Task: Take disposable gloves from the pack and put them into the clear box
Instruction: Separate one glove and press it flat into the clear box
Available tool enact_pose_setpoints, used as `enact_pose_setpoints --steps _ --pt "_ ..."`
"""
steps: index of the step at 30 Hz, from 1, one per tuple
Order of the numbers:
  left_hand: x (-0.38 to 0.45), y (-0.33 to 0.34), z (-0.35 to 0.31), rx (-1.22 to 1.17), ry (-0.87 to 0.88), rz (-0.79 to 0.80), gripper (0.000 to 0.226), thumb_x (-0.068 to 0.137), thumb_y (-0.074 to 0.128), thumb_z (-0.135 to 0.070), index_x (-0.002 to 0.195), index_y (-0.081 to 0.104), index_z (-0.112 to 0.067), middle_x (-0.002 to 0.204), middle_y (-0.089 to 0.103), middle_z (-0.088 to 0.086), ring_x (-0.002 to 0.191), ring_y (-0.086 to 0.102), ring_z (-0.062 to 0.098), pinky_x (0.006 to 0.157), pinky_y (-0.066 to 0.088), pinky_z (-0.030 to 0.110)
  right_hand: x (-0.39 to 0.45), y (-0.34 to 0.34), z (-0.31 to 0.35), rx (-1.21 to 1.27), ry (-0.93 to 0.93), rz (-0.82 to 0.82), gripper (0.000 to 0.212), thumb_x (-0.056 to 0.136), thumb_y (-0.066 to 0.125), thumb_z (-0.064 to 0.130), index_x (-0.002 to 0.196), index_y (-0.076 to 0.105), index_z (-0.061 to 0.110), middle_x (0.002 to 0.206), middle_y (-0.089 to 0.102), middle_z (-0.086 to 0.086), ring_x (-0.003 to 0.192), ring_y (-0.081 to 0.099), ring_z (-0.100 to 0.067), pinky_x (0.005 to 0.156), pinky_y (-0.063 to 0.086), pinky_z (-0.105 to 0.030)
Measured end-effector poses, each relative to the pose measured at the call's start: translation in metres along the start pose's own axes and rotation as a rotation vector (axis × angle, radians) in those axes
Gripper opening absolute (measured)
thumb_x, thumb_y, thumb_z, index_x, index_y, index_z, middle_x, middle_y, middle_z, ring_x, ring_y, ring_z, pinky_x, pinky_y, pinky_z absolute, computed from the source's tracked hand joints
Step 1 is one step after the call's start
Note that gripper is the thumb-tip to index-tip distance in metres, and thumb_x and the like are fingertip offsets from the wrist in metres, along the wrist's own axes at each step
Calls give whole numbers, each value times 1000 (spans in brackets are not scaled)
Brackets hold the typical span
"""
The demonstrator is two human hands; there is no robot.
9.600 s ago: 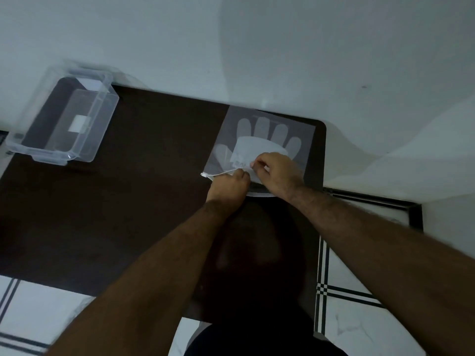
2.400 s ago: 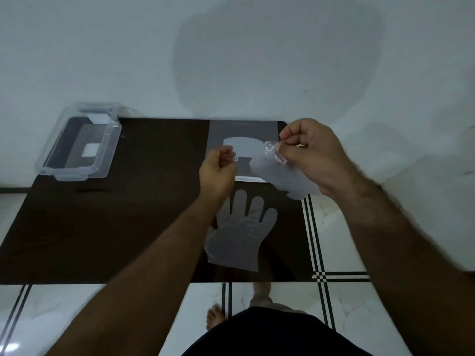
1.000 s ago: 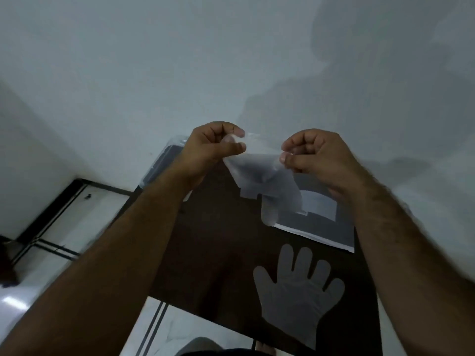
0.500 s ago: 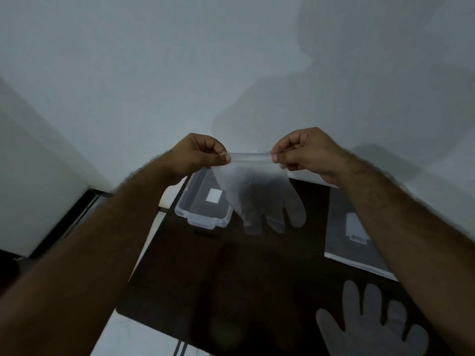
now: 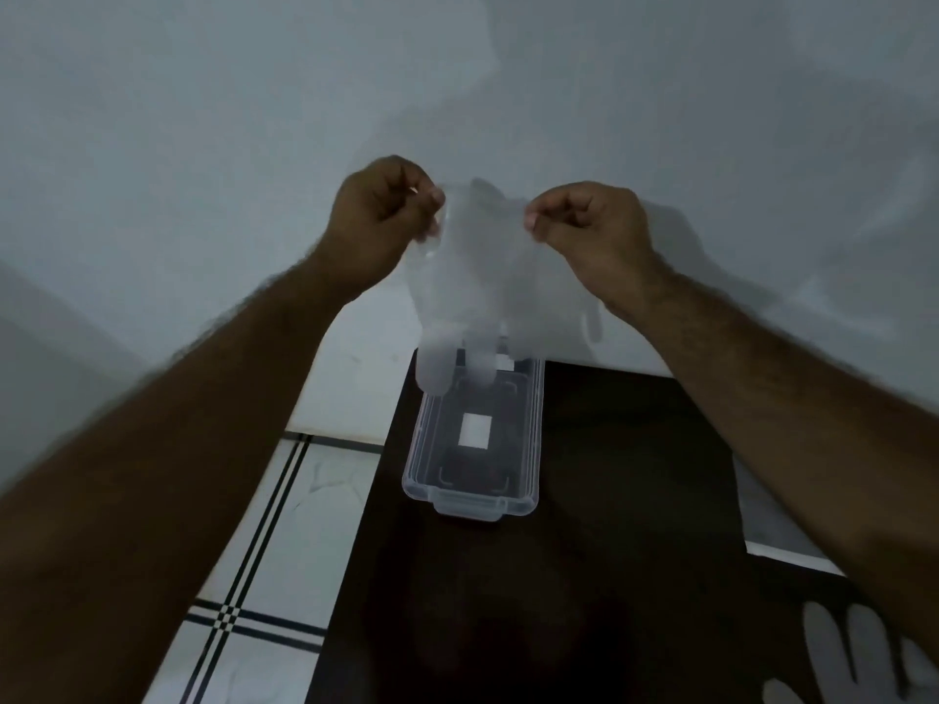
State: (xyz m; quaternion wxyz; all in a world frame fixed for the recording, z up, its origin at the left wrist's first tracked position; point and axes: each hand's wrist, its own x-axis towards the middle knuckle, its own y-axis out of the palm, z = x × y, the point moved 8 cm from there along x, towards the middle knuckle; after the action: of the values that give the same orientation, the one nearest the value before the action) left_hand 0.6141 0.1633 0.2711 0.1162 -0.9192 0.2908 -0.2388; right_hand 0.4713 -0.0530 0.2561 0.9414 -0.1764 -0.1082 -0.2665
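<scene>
Translucent plastic glove, pinched at its cuff corners: left hand and right hand each closed tight, thumb against forefinger, remaining fingers curled. Glove fingers hang below the fingertips, blurred, over the far end of the clear box. Box on dark table. Second glove flat, well below-right of right hand.

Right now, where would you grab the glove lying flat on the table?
Pinch a fingertip of the flat glove from above, then peel it up. It lies spread flat on the table, so no edge stands up to grip. Both hands are busy holding another glove.
</scene>
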Motion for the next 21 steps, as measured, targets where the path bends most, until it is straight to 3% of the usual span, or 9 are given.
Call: enact_pose_setpoints --steps 4,8,9,12,16,21 --pt "-24 -13 -19 241 220 11 22 105 71 -20 99 68 1 88 75 10 77 71 21 74 57 29 -23 1 14 -17 -70 14 16 92 81 7 106 80 -1 101 81 -11 93 78 -20 89 62 -27" --pt "-75 -6 -6 455 303 113 16 103 73 -23 100 73 -6 94 76 0 82 65 8 79 44 5 -68 11 6 -154 -164 101 12 94 79 5 106 80 2 99 80 -4 93 77 -12 89 59 -21" --pt "-87 -1 4 512 320 146 17 102 71 -25 102 75 -9 96 78 -1 84 64 9 80 41 5 -79 15 -1 -190 -177 127 12 95 78 5 107 80 3 100 80 -3 94 76 -10 90 59 -21" --pt "-116 17 40 609 385 248 24 103 66 -32 112 78 -12 107 81 -1 94 65 11 88 37 19 -106 28 -29 -226 -144 191 13 95 78 5 108 81 4 103 81 2 97 77 -8 90 61 -25" --pt "-138 41 85 602 415 363 24 103 63 -33 106 75 -12 129 77 4 115 69 19 101 49 37 -127 43 -73 -253 -70 255 15 95 79 8 109 83 10 102 81 6 97 76 -8 87 63 -32" --pt "-147 64 126 617 313 463 26 102 61 -37 106 74 -15 129 77 5 117 72 24 103 52 45 -137 57 -122 -321 -2 334 15 97 77 13 110 82 12 103 80 6 97 75 -7 88 63 -35"
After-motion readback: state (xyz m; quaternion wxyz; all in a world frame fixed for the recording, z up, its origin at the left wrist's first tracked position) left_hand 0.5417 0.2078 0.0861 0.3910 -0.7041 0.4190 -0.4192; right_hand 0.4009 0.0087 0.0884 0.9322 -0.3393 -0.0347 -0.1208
